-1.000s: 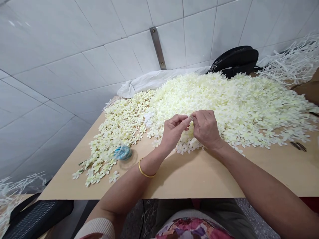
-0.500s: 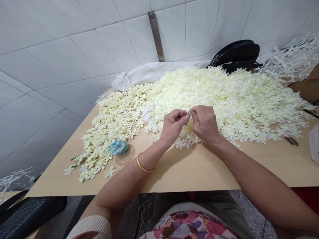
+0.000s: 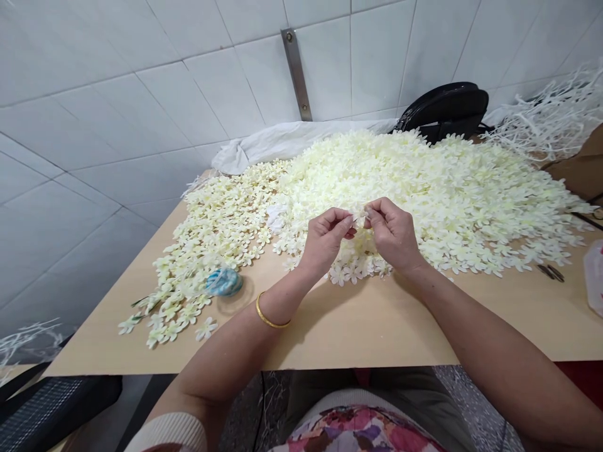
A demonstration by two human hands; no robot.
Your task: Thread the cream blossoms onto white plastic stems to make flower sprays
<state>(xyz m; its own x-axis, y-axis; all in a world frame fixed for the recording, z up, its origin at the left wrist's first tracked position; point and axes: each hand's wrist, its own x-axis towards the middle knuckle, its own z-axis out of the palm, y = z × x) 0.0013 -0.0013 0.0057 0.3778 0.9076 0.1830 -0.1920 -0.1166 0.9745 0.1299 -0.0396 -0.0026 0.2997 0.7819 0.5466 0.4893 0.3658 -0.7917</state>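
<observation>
My left hand (image 3: 327, 238) is raised over the front edge of a big heap of pale yellow-white flowers (image 3: 424, 182), its thumb and fingers pinched together. Facing it across a small gap, my right hand (image 3: 393, 232) is pinched as well. Something small and pale shows at the fingertips, but it blends with the blossoms behind and I cannot make it out. A flatter spread of cream flowers (image 3: 211, 220) covers the left part of the table.
A blue and white bundle (image 3: 223, 282) sits left of my left forearm on the wooden table (image 3: 358, 333). Small dark snips (image 3: 550, 272) and a clear container (image 3: 594, 276) lie right. Behind are a black bag (image 3: 443, 110) and white twigs (image 3: 551, 119).
My two hands have moved slightly apart at the fingertips, where they were nearly touching. My right hand has turned a little and shifted right.
</observation>
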